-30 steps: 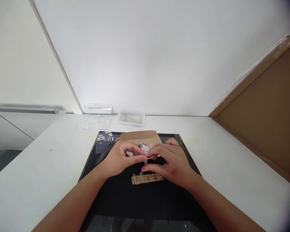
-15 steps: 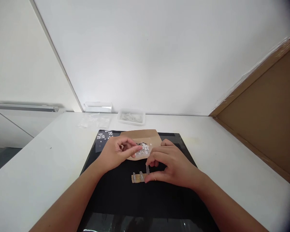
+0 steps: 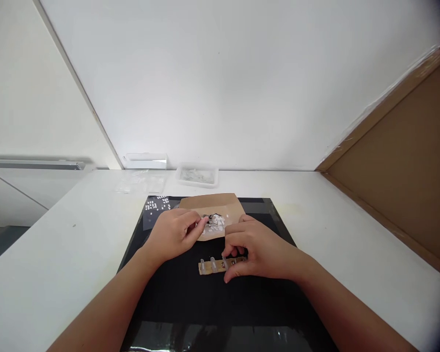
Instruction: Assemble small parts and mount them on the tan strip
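Observation:
My right hand (image 3: 256, 250) is closed over the strip, index finger and thumb at the two ends of a small clear plastic piece (image 3: 225, 262). That piece stands on a narrow tan strip (image 3: 208, 268), beside two similar clear pieces; small round shiny spots show along the strip. The strip's right end is partly hidden by my fingers. My left hand (image 3: 176, 233) has thumb and index pinched together above brown paper (image 3: 209, 200); anything between them is too small to make out. A heap of small white pieces (image 3: 216, 221) and some dark bits lie on the paper.
A black mat (image 3: 190, 300) lies under everything on the white table (image 3: 73, 254). At its back left is a dark sheet with white squares (image 3: 157, 203). Behind are clear bags (image 3: 132, 182), a clear tray (image 3: 197, 183), the wall, and a cardboard panel (image 3: 399, 161) on the right.
My right thumb has slid down off the strip, uncovering more of it and its shiny spots. The clear piece now sits lower against the strip. My left hand has drawn slightly left.

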Demonstrator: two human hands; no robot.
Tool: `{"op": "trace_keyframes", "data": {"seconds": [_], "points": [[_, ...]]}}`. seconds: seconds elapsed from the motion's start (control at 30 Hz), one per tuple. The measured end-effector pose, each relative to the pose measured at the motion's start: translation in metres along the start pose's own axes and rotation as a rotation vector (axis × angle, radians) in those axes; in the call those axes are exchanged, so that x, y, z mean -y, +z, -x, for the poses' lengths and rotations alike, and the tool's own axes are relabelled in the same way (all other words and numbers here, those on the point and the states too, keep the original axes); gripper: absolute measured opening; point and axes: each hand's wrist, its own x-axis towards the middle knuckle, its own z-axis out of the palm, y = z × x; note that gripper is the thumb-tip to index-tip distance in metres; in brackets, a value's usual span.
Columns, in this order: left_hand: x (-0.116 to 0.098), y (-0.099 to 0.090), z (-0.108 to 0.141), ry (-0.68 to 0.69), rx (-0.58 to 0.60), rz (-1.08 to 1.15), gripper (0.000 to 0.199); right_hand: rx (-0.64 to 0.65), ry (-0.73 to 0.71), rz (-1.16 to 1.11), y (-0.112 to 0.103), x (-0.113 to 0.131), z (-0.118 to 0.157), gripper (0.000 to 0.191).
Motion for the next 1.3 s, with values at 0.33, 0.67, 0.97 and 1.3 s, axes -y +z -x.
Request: {"op": "trace_keyframes", "data": {"seconds": [0.33, 0.67, 0.97, 1.3], "points": [[0.0002, 0.0000, 0.0011, 0.044, 0.010, -0.100, 0.038, 0.039, 0.015, 0.019, 0.0015, -0.0009, -0.0011, 0.039], [0.0001, 0.0009, 0.0011, 0.101, 0.042, -0.148, 0.037, 0.076, 0.052, 0.012, 0.0016, 0.0009, -0.0024, 0.040], [0.0003, 0.0021, 0.0018, 0.114, 0.038, -0.150, 0.035, 0.134, 0.075, 0.044, 0.0018, 0.0013, -0.0029, 0.039], [0.0009, 0.0026, 0.0024, 0.124, 0.032, -0.159, 0.037, 0.137, 0.063, 0.107, 0.0012, 0.0077, -0.0020, 0.036]]}}
